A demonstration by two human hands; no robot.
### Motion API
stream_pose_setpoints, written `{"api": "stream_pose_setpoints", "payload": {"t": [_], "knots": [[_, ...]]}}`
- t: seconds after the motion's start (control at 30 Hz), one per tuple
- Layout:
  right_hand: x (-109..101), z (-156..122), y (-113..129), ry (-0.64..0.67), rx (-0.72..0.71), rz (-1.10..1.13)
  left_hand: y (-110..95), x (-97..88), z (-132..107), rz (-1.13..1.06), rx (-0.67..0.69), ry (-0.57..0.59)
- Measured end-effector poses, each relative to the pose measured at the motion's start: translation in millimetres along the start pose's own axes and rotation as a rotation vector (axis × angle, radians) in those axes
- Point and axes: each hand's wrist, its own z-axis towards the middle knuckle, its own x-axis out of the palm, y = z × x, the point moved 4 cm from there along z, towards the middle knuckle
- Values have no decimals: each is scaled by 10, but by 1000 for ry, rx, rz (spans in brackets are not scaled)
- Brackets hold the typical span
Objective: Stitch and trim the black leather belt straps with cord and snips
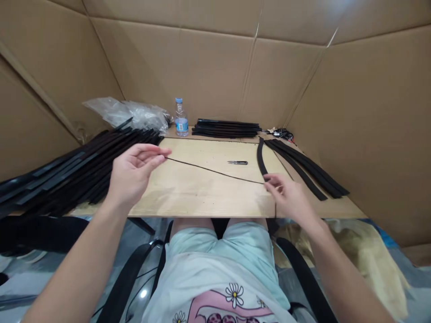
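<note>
Thin black strip (215, 171) stretches across the bench (188, 199) on my feed, left hand (134, 172) pinching one end, right hand (289, 197) the other; keeping it straight calls for steady pinches. Small knife (237, 162) lies just beyond.

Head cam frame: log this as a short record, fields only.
left hand: pinches one end of a thin black strip
right hand: pinches its other end, next to a curved black strip
on board: small knife, wooden board beneath
left of board: pile of long black strips
right side: black strips
back: stacked black strips, water bottle, plastic bag
surround: cardboard walls
</note>
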Motion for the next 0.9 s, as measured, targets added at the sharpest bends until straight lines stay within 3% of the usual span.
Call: {"api": "stream_pose_setpoints", "payload": {"t": [0.07, 0.1, 0.13, 0.17, 0.23, 0.27, 0.33, 0.4, 0.43, 0.47, 0.5, 0.53, 0.6, 0.67, 0.7, 0.73, 0.8, 0.83, 0.9], "knots": [[-159, -114, -65, -323, 23, -156, 162, 38, -82, 113, -131, 177], [-164, -205, -25, -365, -13, -159, 243, 60, -127, 144, -178, 242], [-94, -306, 56, -278, -79, -92, 322, 83, -167, 156, -212, 289], [53, -427, 178, -61, -164, 16, 400, 102, -197, 158, -236, 317], [502, -797, 485, 604, -316, 171, 553, 127, -232, 152, -260, 328], [708, -1005, 627, 859, -387, 209, 628, 133, -241, 145, -267, 321], [1040, -1270, 822, 1063, -503, 298, 771, 134, -257, 124, -292, 309], [1301, -1383, 880, 1262, -708, 427, 885, 124, -279, 102, -324, 314], [1409, -1334, 824, 1287, -730, 430, 925, 114, -292, 95, -334, 315], [1512, -1214, 715, 1256, -649, 368, 954, 101, -303, 90, -339, 313], [1593, -1039, 567, 1146, -486, 253, 971, 87, -313, 86, -337, 306], [1620, -844, 413, 955, -300, 143, 979, 73, -320, 81, -333, 296], [1639, -661, 294, 817, -207, 90, 981, 56, -327, 69, -325, 278], [1685, -688, 367, 812, -237, 120, 979, 53, -327, 57, -320, 268], [1729, -764, 462, 871, -311, 174, 979, 55, -325, 53, -319, 267], [1773, -882, 602, 1009, -495, 301, 981, 56, -323, 51, -319, 267], [1845, -958, 716, 1114, -606, 383, 989, 56, -322, 56, -320, 271], [1880, -905, 695, 1122, -553, 377, 993, 52, -324, 62, -320, 272], [1899, -638, 537, 973, -319, 297, 998, 39, -328, 66, -318, 264]]}}
